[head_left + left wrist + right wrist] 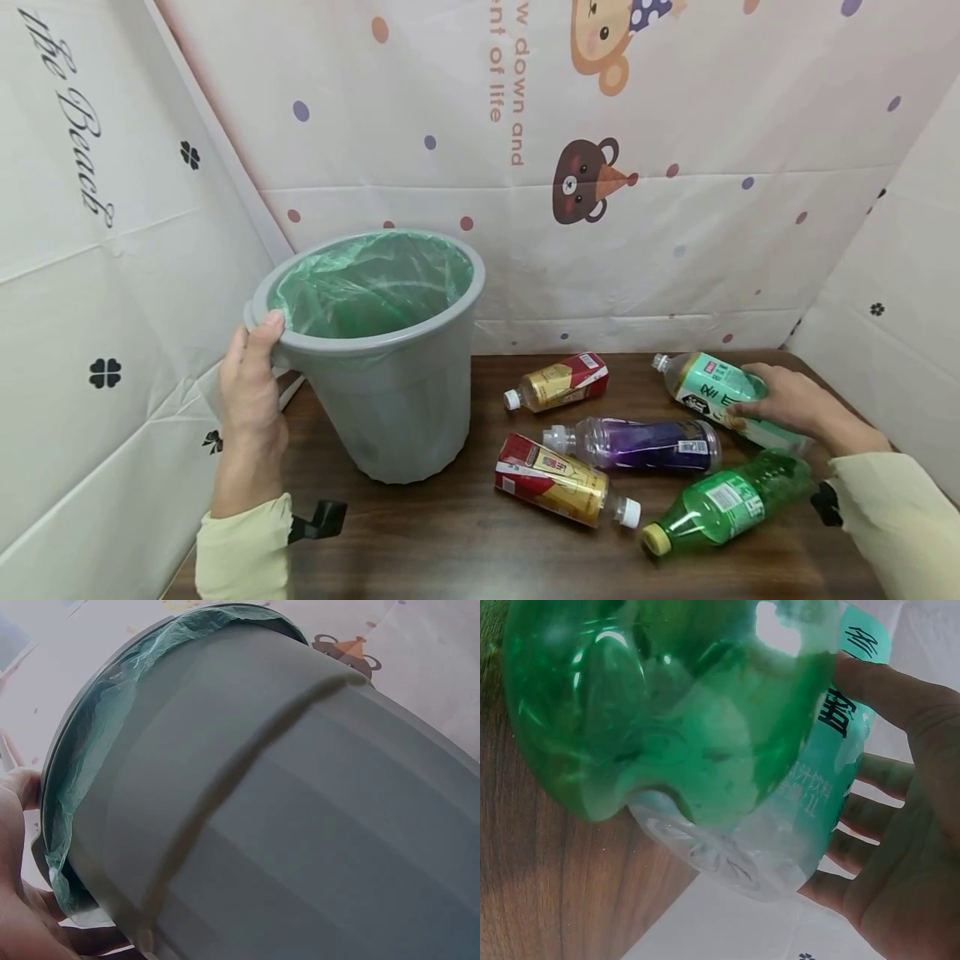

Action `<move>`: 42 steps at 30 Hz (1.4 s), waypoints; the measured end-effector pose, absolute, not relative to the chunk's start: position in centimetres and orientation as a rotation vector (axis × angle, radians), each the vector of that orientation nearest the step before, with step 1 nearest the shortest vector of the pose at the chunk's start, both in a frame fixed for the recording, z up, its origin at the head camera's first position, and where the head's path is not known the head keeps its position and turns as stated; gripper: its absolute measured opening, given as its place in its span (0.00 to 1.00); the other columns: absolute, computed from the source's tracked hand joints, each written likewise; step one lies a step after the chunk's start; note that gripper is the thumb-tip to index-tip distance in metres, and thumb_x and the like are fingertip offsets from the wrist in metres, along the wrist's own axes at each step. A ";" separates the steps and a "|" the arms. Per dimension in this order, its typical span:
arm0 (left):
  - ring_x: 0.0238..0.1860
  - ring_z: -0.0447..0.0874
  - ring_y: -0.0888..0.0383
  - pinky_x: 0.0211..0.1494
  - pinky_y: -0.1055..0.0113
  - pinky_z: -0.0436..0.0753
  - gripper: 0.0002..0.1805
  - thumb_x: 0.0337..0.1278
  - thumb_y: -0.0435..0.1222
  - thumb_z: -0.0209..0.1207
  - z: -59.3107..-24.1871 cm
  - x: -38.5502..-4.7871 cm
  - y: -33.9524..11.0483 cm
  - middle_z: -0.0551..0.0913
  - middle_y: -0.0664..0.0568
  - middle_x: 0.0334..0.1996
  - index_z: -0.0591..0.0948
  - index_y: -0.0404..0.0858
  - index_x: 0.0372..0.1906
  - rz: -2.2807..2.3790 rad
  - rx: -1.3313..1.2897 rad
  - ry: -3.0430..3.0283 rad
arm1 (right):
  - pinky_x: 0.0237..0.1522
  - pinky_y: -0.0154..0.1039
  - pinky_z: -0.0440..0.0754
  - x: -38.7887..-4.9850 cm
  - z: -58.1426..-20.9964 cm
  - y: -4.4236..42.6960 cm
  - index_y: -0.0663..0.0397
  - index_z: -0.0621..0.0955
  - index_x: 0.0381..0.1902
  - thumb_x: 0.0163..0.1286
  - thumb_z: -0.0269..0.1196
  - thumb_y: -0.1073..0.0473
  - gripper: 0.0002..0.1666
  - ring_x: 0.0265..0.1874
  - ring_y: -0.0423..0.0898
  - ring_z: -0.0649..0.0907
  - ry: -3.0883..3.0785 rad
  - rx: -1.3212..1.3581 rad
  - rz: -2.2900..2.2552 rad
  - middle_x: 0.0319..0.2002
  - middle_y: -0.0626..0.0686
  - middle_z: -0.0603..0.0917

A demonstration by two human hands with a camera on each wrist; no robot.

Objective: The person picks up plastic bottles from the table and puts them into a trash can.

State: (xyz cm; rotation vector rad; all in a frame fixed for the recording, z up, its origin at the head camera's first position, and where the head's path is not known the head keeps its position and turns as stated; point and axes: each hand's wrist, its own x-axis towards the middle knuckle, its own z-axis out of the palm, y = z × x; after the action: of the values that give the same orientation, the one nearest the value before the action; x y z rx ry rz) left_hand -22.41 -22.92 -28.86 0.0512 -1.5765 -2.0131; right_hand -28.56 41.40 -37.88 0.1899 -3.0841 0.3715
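A grey trash bin lined with a green plastic bag stands on the left of the table. My left hand grips its rim, the thumb on top and the fingers outside below; the left wrist view shows the bin's side up close. At the right, my right hand holds a clear plastic bottle with a turquoise label, fingers along one side and thumb on the other. In the right wrist view, the base of a green bottle covers part of that bottle.
The green bottle lies at the front right. Left of it are a purple-labelled bottle and two bottles with red and gold labels, one in front and one behind. Printed white sheets hang around the dark wooden table.
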 end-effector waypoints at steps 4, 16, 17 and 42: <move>0.69 0.66 0.54 0.71 0.54 0.63 0.30 0.73 0.48 0.60 -28.9 -22.5 -22.8 0.76 0.49 0.66 0.76 0.41 0.73 -2.017 0.020 -1.558 | 0.49 0.75 0.76 -28.4 -37.9 41.4 0.88 0.66 0.65 0.66 0.76 0.43 0.55 0.53 0.82 0.74 -3.073 0.162 0.392 0.58 0.87 0.71; 0.71 0.64 0.54 0.75 0.51 0.60 0.30 0.73 0.48 0.59 -29.0 -22.5 -22.9 0.75 0.49 0.67 0.76 0.41 0.74 -2.003 -0.003 -1.548 | 0.46 0.73 0.76 -27.7 -36.7 40.6 0.86 0.63 0.69 0.71 0.73 0.45 0.54 0.52 0.81 0.74 -2.965 0.142 0.442 0.59 0.87 0.68; 0.71 0.64 0.54 0.75 0.51 0.60 0.30 0.73 0.47 0.59 -29.0 -22.5 -22.9 0.75 0.49 0.68 0.76 0.41 0.74 -2.004 -0.001 -1.547 | 0.45 0.73 0.77 -27.7 -36.5 40.5 0.87 0.63 0.69 0.72 0.72 0.45 0.53 0.52 0.80 0.75 -2.959 0.136 0.451 0.59 0.87 0.69; 0.72 0.64 0.54 0.76 0.61 0.57 0.30 0.74 0.46 0.59 -29.0 -22.5 -22.8 0.75 0.47 0.70 0.75 0.39 0.75 -1.997 -0.044 -1.527 | 0.39 0.67 0.77 -25.5 -34.9 35.6 0.77 0.63 0.76 0.74 0.70 0.41 0.53 0.48 0.72 0.77 -2.727 0.094 0.667 0.59 0.79 0.74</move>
State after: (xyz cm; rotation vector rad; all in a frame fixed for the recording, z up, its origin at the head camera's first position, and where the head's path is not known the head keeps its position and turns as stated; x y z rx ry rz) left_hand -22.55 -22.78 -28.98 -0.0445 -1.5267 -1.9966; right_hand -25.47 35.59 -34.95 0.0938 -2.7270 0.6666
